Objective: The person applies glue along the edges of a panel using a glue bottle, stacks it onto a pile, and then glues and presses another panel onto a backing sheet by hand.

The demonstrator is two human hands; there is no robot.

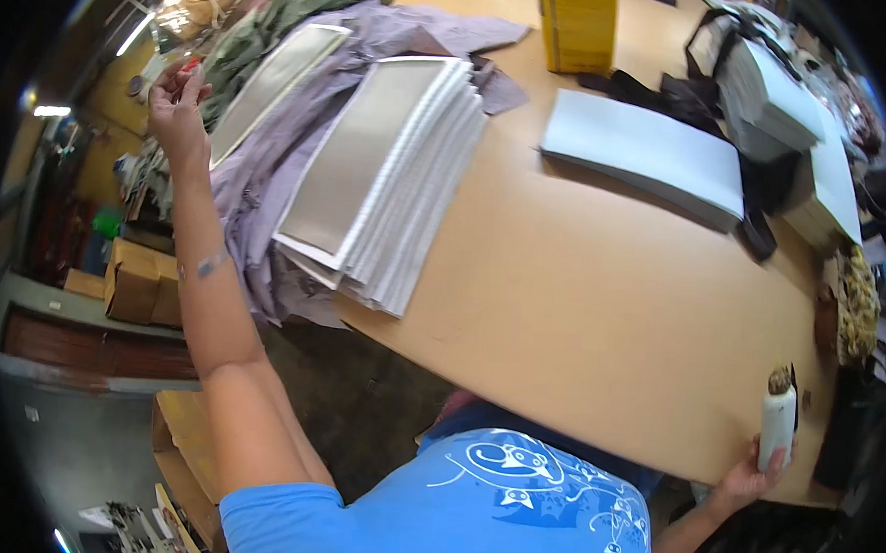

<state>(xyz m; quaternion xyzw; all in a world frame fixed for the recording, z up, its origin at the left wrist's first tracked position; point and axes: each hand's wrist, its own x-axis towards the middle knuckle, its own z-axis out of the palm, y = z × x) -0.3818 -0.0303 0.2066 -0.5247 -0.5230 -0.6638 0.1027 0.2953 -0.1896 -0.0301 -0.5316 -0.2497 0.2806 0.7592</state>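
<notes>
My left hand (179, 102) is raised at the upper left, beside the stacked panels. Its fingers are pinched on a small red thing (191, 66), too small to name. At the right edge of the table, my right hand (754, 476) is wrapped round a white bottle (776, 429) with a rough brown top, held upright. Nearest to my left arm is a fanned stack of white-edged panels with grey-beige faces (369, 155). Another such panel (278, 86) lies behind it, on a crumpled mauve sheet (243, 208).
A pale blue-white stack of sheets (646, 152) lies on the tan table (561, 292), near black straps (688, 99). A yellow container (578, 30) stands at the back. More white stacks (767, 93) crowd the right side. Cardboard boxes (144, 281) sit at left.
</notes>
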